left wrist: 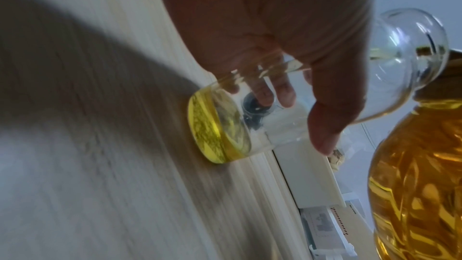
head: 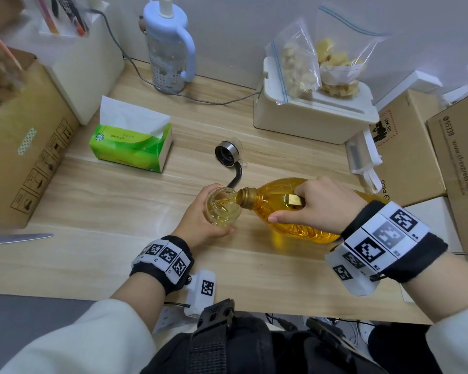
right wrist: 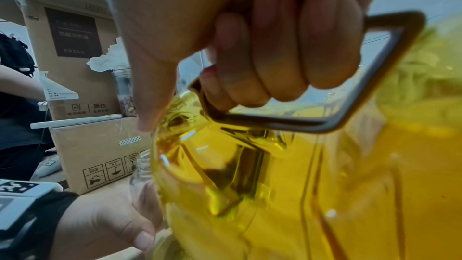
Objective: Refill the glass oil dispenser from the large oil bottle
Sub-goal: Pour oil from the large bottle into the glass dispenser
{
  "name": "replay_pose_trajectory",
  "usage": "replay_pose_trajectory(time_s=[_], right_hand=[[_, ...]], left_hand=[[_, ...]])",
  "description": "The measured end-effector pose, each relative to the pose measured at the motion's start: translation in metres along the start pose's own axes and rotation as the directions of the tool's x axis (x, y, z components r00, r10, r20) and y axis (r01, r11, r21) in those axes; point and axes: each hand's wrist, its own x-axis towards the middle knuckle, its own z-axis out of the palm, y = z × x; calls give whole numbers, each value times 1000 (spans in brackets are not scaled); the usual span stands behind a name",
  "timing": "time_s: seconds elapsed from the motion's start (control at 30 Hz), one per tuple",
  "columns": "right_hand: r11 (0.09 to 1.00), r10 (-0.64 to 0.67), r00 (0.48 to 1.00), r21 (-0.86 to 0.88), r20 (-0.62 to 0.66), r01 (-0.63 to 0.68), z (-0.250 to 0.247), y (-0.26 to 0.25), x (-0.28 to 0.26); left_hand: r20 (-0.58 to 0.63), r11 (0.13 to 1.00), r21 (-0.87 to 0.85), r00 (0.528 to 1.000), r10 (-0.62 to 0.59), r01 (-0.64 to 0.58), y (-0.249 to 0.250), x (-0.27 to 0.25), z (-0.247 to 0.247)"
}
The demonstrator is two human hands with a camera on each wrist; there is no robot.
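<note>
The glass oil dispenser [head: 223, 209] stands on the wooden table [head: 119, 252], and my left hand [head: 200, 217] grips its body. A shallow layer of yellow oil lies at the bottom of the dispenser [left wrist: 217, 126]. My right hand [head: 316, 206] holds the large oil bottle [head: 278, 211] by its dark handle [right wrist: 325, 124], tilted to the left. The bottle's gold neck [head: 247, 198] lies over the dispenser's open mouth and oil runs in. The dispenser's metal cap with a black spout [head: 229, 157] lies on the table just behind.
A green tissue box [head: 131, 147] sits at the left, a cream container [head: 314, 114] with food bags at the back right, a water bottle [head: 170, 47] at the back. Cardboard boxes [head: 19, 147] flank both sides. A knife blade [head: 19, 238] lies at the left edge.
</note>
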Motion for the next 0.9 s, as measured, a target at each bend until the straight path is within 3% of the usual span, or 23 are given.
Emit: replay_pose_trajectory(time_s=[0.9], right_hand=[[1000,-7,1000,29,30,6,2,0,3]], left_hand=[[4,1000,-1,1000,-24,24,-1,0,0]])
